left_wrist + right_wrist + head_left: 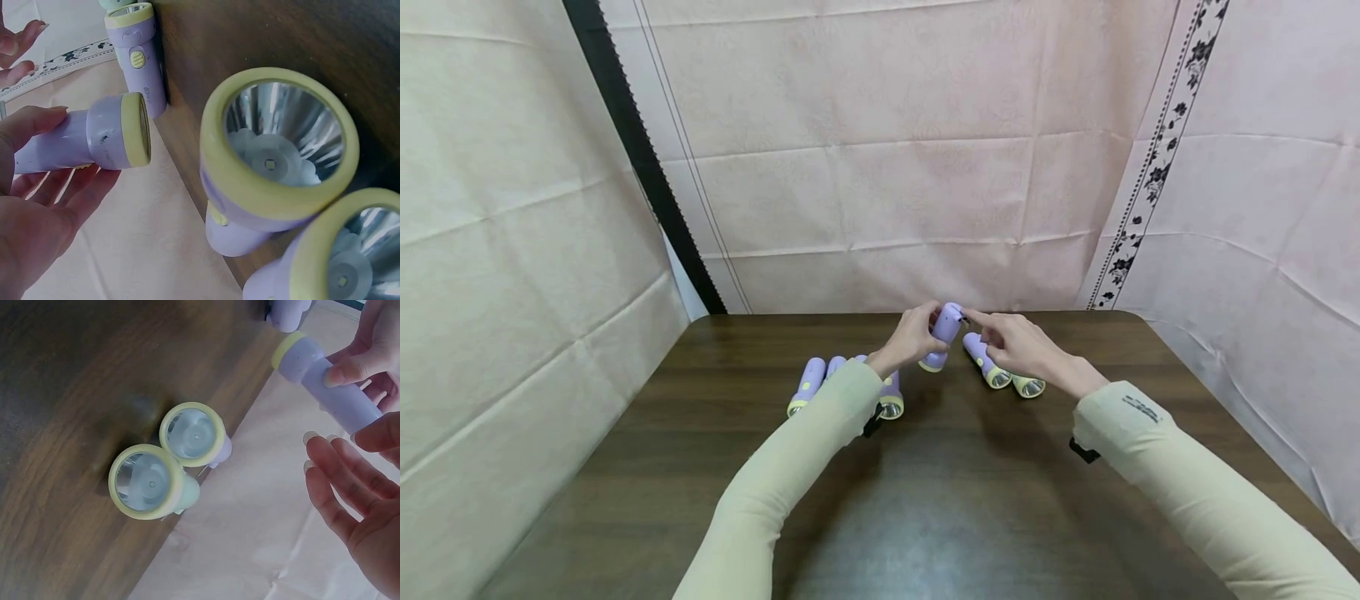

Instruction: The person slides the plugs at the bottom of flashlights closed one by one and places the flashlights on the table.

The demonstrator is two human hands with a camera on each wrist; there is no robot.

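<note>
A purple flashlight (pixel 947 327) with a yellow rim is raised above the table, its lens end tilted down toward me. My left hand (pixel 912 337) grips its body between thumb and fingers, as the left wrist view also shows on the flashlight (pixel 69 140). At the tail end, my right hand (pixel 1018 343) touches it with an extended finger. A small dark part shows at that end, too small to identify. In the right wrist view the other fingers (pixel 340 481) of the right hand are loosely bent and apart from the flashlight (pixel 344 397).
Several purple flashlights (pixel 810 379) lie on the left, partly behind my left forearm. To the right lie another purple flashlight (pixel 981 354) and a mint-green one (pixel 189 490), side by side. The brown wooden table (pixel 925 500) ends at a pale cloth backdrop (pixel 880 192).
</note>
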